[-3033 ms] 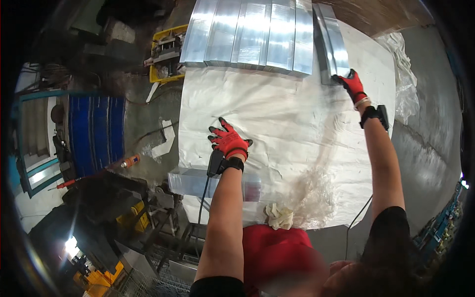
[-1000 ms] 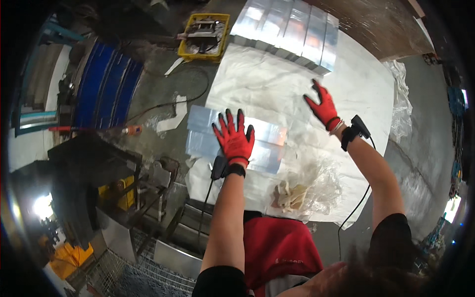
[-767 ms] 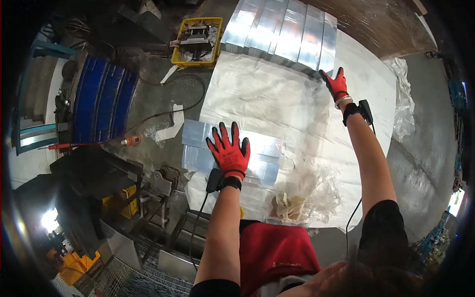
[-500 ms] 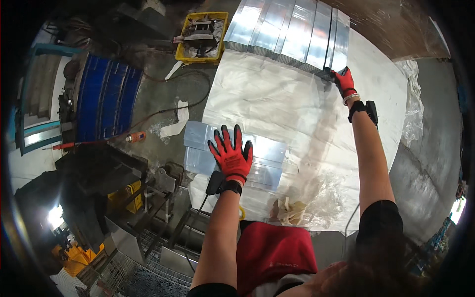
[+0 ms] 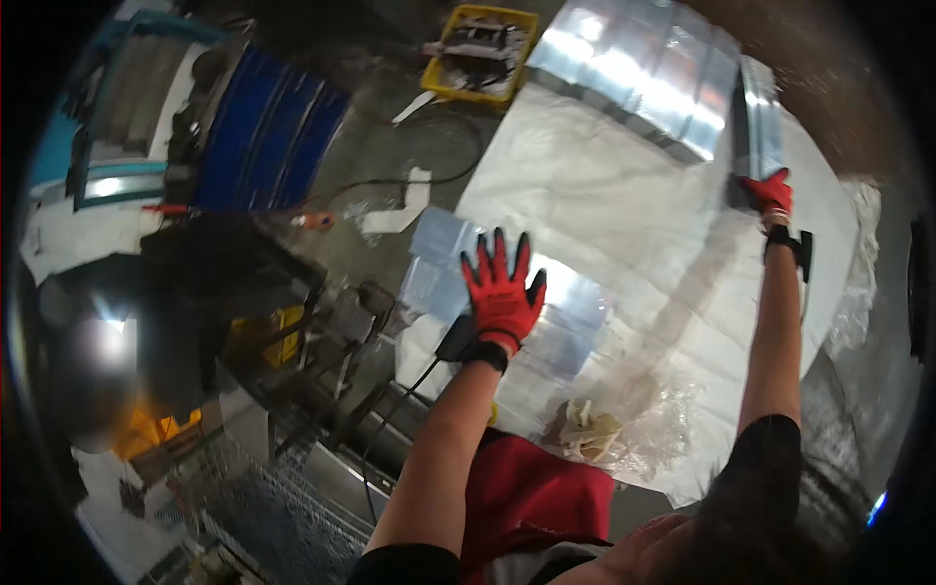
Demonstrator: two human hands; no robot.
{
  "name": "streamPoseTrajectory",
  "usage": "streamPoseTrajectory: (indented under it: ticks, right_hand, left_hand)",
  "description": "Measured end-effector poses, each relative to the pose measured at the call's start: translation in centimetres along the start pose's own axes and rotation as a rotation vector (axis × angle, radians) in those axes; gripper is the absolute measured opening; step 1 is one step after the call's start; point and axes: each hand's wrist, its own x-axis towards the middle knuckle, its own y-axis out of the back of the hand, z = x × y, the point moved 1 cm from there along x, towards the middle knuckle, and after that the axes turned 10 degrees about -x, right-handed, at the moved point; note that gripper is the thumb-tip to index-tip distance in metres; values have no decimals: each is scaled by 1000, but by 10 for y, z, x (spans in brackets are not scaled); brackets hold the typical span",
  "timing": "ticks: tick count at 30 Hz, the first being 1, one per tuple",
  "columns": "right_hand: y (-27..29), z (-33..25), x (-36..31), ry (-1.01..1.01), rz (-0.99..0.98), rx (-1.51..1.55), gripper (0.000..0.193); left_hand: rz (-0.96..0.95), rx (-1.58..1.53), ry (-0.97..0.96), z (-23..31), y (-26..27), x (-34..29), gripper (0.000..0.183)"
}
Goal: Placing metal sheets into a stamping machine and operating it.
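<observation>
My left hand (image 5: 505, 295), in a red glove with black fingertips, is open with its fingers spread. It is over two or more flat bluish sheets (image 5: 573, 310) on the near part of a white cloth covering (image 5: 595, 200). Whether the palm presses on them, I cannot tell. Farther right, my right hand (image 5: 771, 193), gloved the same way, is closed on the near end of a long, narrow, shiny metal piece (image 5: 763, 122). A gap separates this piece from a row of stacked shiny metal panels (image 5: 639, 73) at the far edge. Blur hides the fingertips.
Crumpled clear plastic with a pale glove-like bundle (image 5: 587, 429) lies near my body. A yellow crate (image 5: 481, 93) of metal parts stands far left on the floor, near blue panels (image 5: 268, 132), a hose and an orange can (image 5: 314, 221). Metal frames stand at lower left.
My right hand has pulled the narrow metal piece rightward, away from the row, opening a gap. My left hand stays spread above the sheets. The whole view has tilted and shifted.
</observation>
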Motion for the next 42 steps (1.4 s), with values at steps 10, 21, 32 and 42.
streamPoseTrajectory:
  ticks: [10, 21, 32, 42]
  right_hand:
    - [39, 118, -75, 284, -558, 1198, 39]
    - [180, 149, -328, 700, -666, 742, 76]
    - [154, -17, -365, 1028, -414, 572, 99]
    - [111, -19, -498, 1097, -715, 567, 115]
  left_hand:
    - [112, -106, -33, -9, -5, -10, 63]
    - [371, -572, 105, -28, 42, -123, 70]
    - [224, -603, 377, -95, 42, -311, 64]
    - [-83, -431, 626, -103, 26, -279, 76]
